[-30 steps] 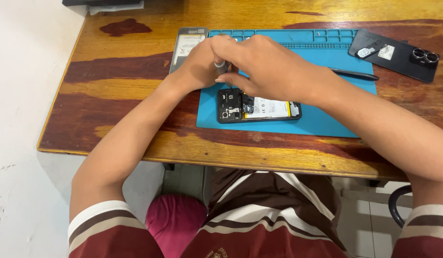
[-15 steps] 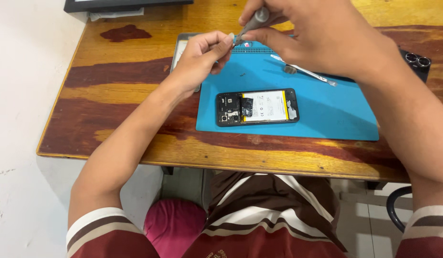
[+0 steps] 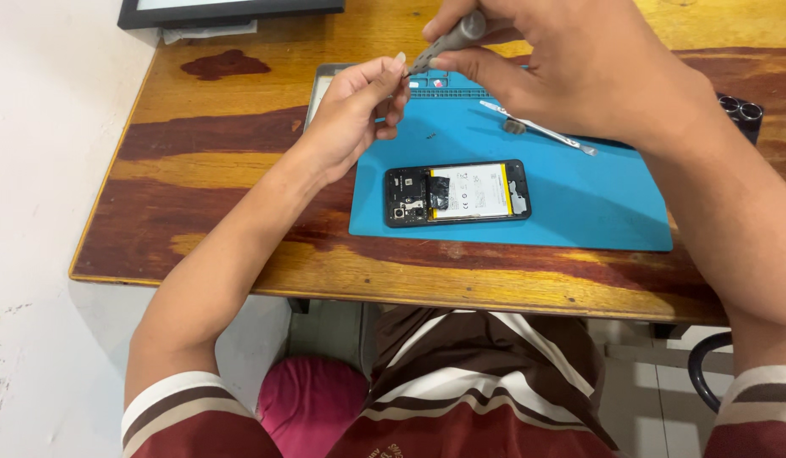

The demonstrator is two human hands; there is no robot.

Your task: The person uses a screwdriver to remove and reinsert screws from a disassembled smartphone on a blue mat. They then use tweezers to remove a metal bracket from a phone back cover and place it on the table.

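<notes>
View from above of a wooden counter (image 3: 240, 136), its varnished top streaked in dark red-brown and honey yellow, with a rounded near-left corner and a pale painted wall or floor surface to the left. A blue work mat (image 3: 579, 212) lies on the right half of the counter, its near edge parallel to the counter's front edge. On the mat, near its centre, rests an opened phone (image 3: 457, 193), back cover off, lying lengthwise with its dark circuit section to the left and its white battery with a yellow stripe to the right. Beyond it on the mat lies a thin metal pry tool (image 3: 541, 129), angled, with a small round part just beside it. A grey tray (image 3: 312, 93) shows at the mat's far left corner, partly behind the left hand. A dark framed screen (image 3: 232, 10) stands at the far edge of the counter, and a black camera-lens part (image 3: 741, 108) sits at the far right.

The right hand (image 3: 571, 64) is raised above the far edge of the mat, fingers closed around a grey screwdriver (image 3: 448, 38) whose tip points down and left. The left hand (image 3: 355, 110) is lifted beside it, thumb and forefinger pressed together at the screwdriver's tip; whether they pinch a small part cannot be told. Below the counter edge appear a striped brown-and-cream shirt and a pink cushion (image 3: 312, 403).
</notes>
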